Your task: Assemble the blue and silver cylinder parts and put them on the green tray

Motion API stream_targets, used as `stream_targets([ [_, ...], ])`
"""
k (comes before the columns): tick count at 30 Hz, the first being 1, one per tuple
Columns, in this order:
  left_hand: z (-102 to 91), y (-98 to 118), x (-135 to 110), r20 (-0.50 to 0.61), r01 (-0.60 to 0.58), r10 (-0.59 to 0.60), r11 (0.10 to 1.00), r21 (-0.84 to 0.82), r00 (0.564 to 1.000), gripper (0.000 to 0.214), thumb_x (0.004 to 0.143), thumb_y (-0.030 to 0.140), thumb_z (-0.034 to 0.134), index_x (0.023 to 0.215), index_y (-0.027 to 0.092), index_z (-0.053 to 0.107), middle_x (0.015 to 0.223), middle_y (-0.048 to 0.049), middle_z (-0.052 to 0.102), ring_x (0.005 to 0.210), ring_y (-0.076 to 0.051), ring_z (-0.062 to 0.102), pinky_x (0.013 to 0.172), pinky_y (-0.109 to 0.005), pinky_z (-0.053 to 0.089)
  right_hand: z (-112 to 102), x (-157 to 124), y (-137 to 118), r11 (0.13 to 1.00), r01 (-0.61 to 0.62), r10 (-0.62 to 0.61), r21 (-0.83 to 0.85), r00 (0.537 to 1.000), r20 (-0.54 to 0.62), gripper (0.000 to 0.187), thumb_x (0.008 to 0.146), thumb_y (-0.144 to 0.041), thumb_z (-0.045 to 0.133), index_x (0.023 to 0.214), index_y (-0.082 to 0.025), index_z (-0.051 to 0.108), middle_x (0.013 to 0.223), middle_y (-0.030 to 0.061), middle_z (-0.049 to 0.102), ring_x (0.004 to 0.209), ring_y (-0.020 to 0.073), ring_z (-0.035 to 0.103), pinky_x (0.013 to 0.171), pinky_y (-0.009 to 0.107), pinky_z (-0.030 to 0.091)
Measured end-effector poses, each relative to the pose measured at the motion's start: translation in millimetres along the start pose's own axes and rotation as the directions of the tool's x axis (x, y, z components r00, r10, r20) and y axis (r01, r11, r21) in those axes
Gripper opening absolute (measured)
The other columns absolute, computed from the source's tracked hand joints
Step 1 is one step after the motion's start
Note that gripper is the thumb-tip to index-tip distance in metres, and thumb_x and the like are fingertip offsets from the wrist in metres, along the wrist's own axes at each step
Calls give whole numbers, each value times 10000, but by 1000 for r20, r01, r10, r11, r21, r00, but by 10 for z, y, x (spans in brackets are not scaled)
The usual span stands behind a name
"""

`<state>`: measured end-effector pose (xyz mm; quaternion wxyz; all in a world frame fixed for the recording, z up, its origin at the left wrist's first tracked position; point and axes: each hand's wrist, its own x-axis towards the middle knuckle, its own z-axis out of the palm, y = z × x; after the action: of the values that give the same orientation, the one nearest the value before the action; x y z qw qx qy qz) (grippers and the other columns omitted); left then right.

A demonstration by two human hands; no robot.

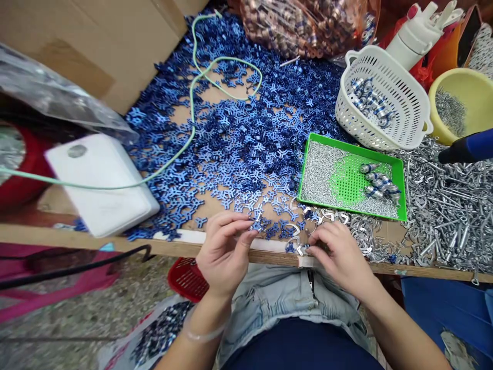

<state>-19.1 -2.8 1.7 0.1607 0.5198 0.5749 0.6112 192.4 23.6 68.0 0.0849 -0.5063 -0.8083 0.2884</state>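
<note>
The left hand pinches a blue three-armed piece tight in its grip; the right hand is half closed over silver clips, its hold unclear.

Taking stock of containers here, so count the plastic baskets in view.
2. A white basket stands at upper right on the wooden work surface, and a red basket sits below the wooden edge, partly hidden by it. More may be hidden underneath.

Glossy blue metal star pieces
</note>
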Motion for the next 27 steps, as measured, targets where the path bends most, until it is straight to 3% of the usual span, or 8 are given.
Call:
stream_targets([
  [3, 1, -5, 6, 9, -19, 19, 1000, -9, 1000, 170, 757, 124, 672, 886, 234, 662, 859, -26, 641, 850, -183, 581, 809, -381, 453, -292, 291, -14, 999, 47, -47, 10, 999, 11, 67, 805, -169, 606, 761, -214, 579, 736, -27, 627, 722, 137, 552, 653, 283, 419],
  [6, 9, -2, 14, 9, -35, 35, 999, -8, 999, 170, 758, 116, 670, 887, 227, 662, 858, -28, 644, 849, -181, 580, 802, -373, 455, -596, 795, 32, 993, 68, -88, -96, 969, -229, 27, 802, -192, 603, 778, -202, 605, 741, -14, 633, 694, 135, 566, 642, 296, 420],
  [9, 21, 9, 18, -10, -40, 40, 999, 1, 999, 160, 757, 120, 673, 876, 226, 662, 844, -24, 644, 841, -178, 580, 795, -368, 457, -757, 1300, 88, 956, -12, -158, -293, 821, -548, 160, 862, -152, 472, 884, -164, 630, 854, 49, 620, 834, 191, 579, 715, 369, 418],
  [11, 28, 20, 20, -21, -41, 41, 999, -4, 999, 160, 756, 120, 675, 873, 227, 662, 838, -23, 642, 837, -178, 580, 793, -367, 458, -738, 1508, 68, 934, 14, -243, -358, 758, -605, 266, 891, -119, 381, 965, -169, 632, 973, 71, 595, 954, 226, 558, 769, 415, 413],
  [13, 32, 30, 21, -27, -45, 44, 999, -18, 999, 161, 756, 120, 675, 877, 227, 663, 838, -25, 641, 838, -179, 578, 791, -369, 459, -622, 1588, -10, 917, 98, -298, -387, 812, -502, 312, 883, -81, 368, 1011, -182, 635, 993, 74, 592, 978, 233, 550, 802, 424, 423],
  [16, 29, 38, 20, -27, -41, 40, 999, -25, 999, 151, 760, 136, 675, 878, 230, 664, 835, -27, 638, 834, -184, 577, 785, -377, 464, -349, 1572, -163, 892, 283, -351, -354, 925, -146, 339, 845, -32, 418, 1049, -188, 640, 986, 70, 631, 964, 220, 561, 841, 390, 449],
  [23, 16, 50, 11, -21, -55, 55, 998, -20, 998, 150, 769, 151, 670, 893, 234, 654, 834, -24, 637, 825, -185, 572, 782, -388, 466, -181, 1474, -196, 812, 540, -486, -222, 835, 257, 396, 808, -5, 443, 1089, -207, 636, 1282, 55, 559, 1192, 212, 492, 982, 407, 391],
  [27, 14, 62, 20, -23, -66, 66, 998, -22, 998, 134, 770, 158, 671, 885, 227, 656, 824, -23, 638, 818, -182, 577, 773, -377, 470, -417, 1301, -170, 861, 494, -475, -122, 867, 153, 275, 862, -82, 448, 970, -208, 668, 1145, 35, 623, 1076, 178, 540, 918, 351, 413],
])
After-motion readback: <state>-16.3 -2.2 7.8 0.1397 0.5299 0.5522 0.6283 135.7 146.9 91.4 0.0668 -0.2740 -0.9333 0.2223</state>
